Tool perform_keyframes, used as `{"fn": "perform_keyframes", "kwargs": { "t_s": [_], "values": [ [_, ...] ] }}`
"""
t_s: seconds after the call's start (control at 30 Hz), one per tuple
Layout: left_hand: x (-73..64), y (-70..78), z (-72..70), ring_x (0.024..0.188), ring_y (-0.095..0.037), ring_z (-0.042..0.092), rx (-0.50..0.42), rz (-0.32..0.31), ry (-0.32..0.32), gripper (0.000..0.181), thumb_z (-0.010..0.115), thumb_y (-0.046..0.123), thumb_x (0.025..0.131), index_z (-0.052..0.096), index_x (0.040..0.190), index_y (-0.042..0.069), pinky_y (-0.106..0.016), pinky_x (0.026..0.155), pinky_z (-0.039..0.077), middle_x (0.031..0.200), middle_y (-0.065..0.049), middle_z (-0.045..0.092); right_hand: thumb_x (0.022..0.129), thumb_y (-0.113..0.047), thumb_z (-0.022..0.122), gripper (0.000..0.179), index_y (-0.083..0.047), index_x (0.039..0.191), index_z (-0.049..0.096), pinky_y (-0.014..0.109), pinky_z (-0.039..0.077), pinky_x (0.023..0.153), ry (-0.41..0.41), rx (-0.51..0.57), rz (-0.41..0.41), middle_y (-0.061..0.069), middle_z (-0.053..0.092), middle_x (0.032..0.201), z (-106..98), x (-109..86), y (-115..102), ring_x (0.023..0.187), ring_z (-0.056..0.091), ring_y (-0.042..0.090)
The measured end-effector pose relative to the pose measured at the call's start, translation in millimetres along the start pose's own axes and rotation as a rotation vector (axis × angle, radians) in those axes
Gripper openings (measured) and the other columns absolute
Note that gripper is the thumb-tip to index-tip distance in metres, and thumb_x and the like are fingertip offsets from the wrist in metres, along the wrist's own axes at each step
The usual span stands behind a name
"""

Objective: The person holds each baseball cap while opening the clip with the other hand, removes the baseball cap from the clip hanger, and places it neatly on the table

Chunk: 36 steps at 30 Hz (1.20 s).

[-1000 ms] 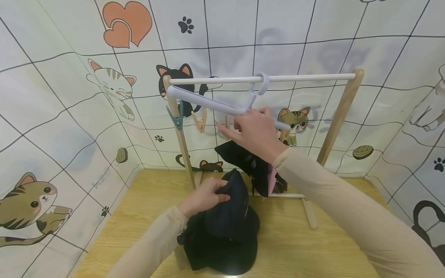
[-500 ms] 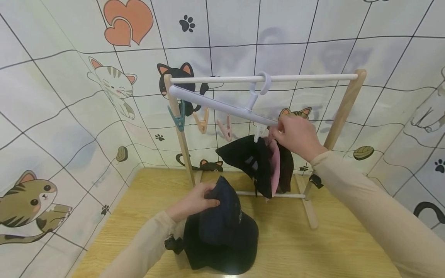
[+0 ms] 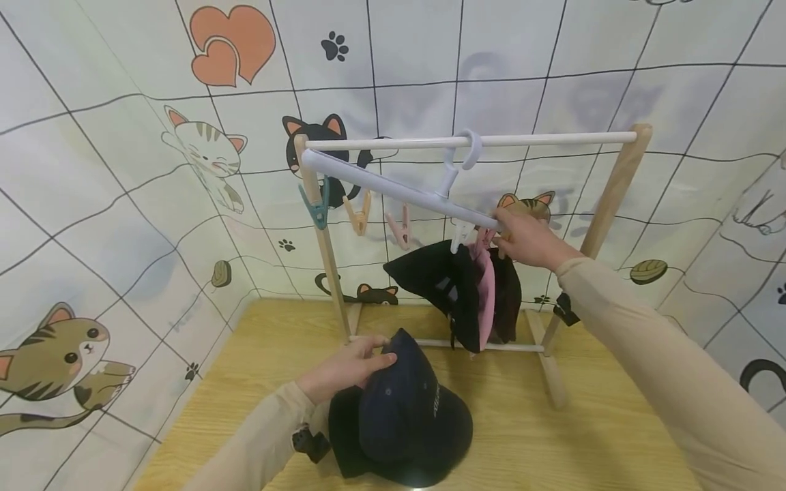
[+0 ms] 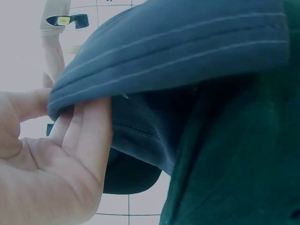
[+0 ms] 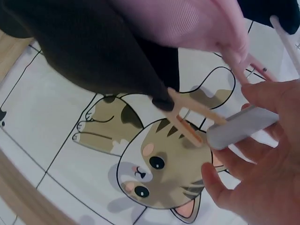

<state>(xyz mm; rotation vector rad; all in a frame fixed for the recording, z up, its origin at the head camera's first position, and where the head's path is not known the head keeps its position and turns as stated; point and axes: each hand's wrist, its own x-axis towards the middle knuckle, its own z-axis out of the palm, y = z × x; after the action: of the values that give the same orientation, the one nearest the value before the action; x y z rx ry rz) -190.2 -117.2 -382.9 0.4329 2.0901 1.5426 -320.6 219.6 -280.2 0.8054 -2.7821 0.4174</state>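
My left hand point(image 3: 344, 368) pinches the edge of a navy cap point(image 3: 411, 409) between thumb and fingers. In the left wrist view the fingers reach under the cap's stitched edge point(image 4: 178, 51). A black cap point(image 3: 344, 443) lies beneath it on the table. My right hand point(image 3: 531, 239) holds the low right end of a lavender hanger point(image 3: 381, 183), which hangs tilted from a white bar. Near that hand, a black cap point(image 3: 424, 266), a pink cap point(image 3: 487, 293) and a dark cap point(image 3: 507, 300) dangle from clips. The right wrist view shows a peach clip point(image 5: 187, 117) on dark cloth.
A wooden rack point(image 3: 604, 198) carries the white bar point(image 3: 565, 139) and stands on a wood-grain table point(image 3: 295, 320). A teal clip point(image 3: 317, 210), a yellow clip point(image 3: 359, 217) and a pink clip point(image 3: 400, 230) hang from the hanger's left side. Cat-print walls enclose the table.
My right hand has moved from the hanger's middle to its right end, uncovering the clips. The left hand has drawn the navy cap downward, toward me.
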Motion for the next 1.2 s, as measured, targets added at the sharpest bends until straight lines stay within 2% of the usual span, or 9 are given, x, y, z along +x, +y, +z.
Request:
{"fn": "perform_keyframes", "kwargs": {
  "t_s": [0.1, 0.2, 0.27, 0.5, 0.73, 0.83, 0.93, 1.1, 1.2],
  "values": [
    [-1.0, -3.9, 0.7, 0.075, -0.018, 0.067, 0.042, -0.001, -0.006, 0.031, 0.055, 0.014, 0.097, 0.053, 0.122, -0.002, -0.035, 0.067, 0.055, 0.088, -0.006, 0.068, 0.093, -0.001, 0.057, 0.025, 0.004, 0.116, 0.048, 0.047, 0.043, 0.062, 0.015, 0.005, -0.072, 0.023, 0.061, 0.099, -2, -5.3, 1, 0.071, 0.054, 0.028],
    [-3.8, -7.8, 0.9, 0.073, -0.019, 0.067, 0.094, -0.008, -0.003, 0.026, 0.057, 0.011, 0.094, 0.056, 0.118, 0.000, -0.035, 0.064, 0.055, 0.086, -0.006, 0.068, 0.094, 0.002, 0.056, 0.019, 0.004, 0.111, 0.049, 0.045, 0.043, 0.062, 0.011, 0.010, -0.122, 0.019, 0.059, 0.093, -7, -11.4, 0, 0.070, 0.051, 0.026],
    [-6.3, -10.2, 1.2, 0.075, -0.019, 0.067, 0.106, -0.021, -0.012, 0.030, 0.057, 0.010, 0.093, 0.055, 0.120, -0.001, -0.035, 0.063, 0.055, 0.088, -0.006, 0.068, 0.095, 0.001, 0.055, 0.019, 0.005, 0.113, 0.049, 0.043, 0.043, 0.063, -0.015, 0.025, -0.127, 0.019, 0.057, 0.094, -11, -16.4, -2, 0.071, 0.051, 0.026],
    [-16.0, -20.5, 1.1, 0.090, -0.025, 0.064, 0.049, -0.107, -0.067, 0.057, 0.051, 0.007, 0.093, 0.029, 0.142, -0.010, -0.041, 0.070, 0.055, 0.105, -0.013, 0.062, 0.095, -0.001, 0.058, 0.029, 0.006, 0.122, 0.050, 0.042, 0.044, 0.064, -0.022, -0.012, -0.106, 0.019, 0.059, 0.098, -25, -34.8, -4, 0.073, 0.053, 0.025],
    [-22.0, -36.4, -1.6, 0.098, -0.031, 0.063, -0.020, -0.154, -0.072, 0.064, 0.045, 0.006, 0.095, 0.013, 0.146, -0.013, -0.043, 0.071, 0.055, 0.122, -0.025, 0.054, 0.094, -0.001, 0.058, 0.033, 0.003, 0.126, 0.049, 0.036, 0.043, 0.056, -0.001, -0.087, -0.092, 0.020, 0.062, 0.098, -42, -51.9, -1, 0.066, 0.052, 0.021],
    [-23.2, -40.3, -0.1, 0.093, -0.029, 0.064, -0.020, -0.153, -0.073, 0.055, 0.045, 0.006, 0.095, 0.023, 0.143, -0.010, -0.041, 0.068, 0.055, 0.116, -0.022, 0.056, 0.094, -0.001, 0.060, 0.034, 0.001, 0.126, 0.050, 0.034, 0.042, 0.054, 0.004, -0.114, -0.070, 0.018, 0.062, 0.097, -49, -57.2, -1, 0.064, 0.052, 0.019],
    [-24.1, -42.6, 0.7, 0.087, -0.028, 0.066, 0.008, -0.145, -0.064, 0.044, 0.045, 0.006, 0.094, 0.034, 0.134, -0.008, -0.040, 0.065, 0.055, 0.108, -0.018, 0.059, 0.092, -0.001, 0.062, 0.032, 0.000, 0.123, 0.053, 0.033, 0.041, 0.052, 0.025, -0.124, -0.086, 0.015, 0.062, 0.092, -54, -61.3, -1, 0.061, 0.051, 0.017],
    [-26.7, -41.1, -3.0, 0.079, -0.029, 0.067, 0.037, -0.123, -0.068, 0.045, 0.048, 0.005, 0.094, 0.035, 0.135, -0.009, -0.041, 0.063, 0.056, 0.101, -0.016, 0.062, 0.090, 0.000, 0.065, 0.033, -0.001, 0.122, 0.056, 0.033, 0.040, 0.051, 0.057, -0.139, -0.117, 0.015, 0.062, 0.093, -59, -64.5, 1, 0.061, 0.050, 0.016],
    [-26.5, -37.5, -7.2, 0.072, -0.029, 0.067, 0.056, -0.090, -0.077, 0.032, 0.050, 0.004, 0.094, 0.045, 0.124, -0.007, -0.041, 0.061, 0.056, 0.092, -0.014, 0.065, 0.089, 0.000, 0.066, 0.034, -0.001, 0.123, 0.057, 0.035, 0.042, 0.055, 0.072, -0.130, -0.118, 0.015, 0.062, 0.097, -62, -65.5, 2, 0.065, 0.051, 0.017]
  ]
}}
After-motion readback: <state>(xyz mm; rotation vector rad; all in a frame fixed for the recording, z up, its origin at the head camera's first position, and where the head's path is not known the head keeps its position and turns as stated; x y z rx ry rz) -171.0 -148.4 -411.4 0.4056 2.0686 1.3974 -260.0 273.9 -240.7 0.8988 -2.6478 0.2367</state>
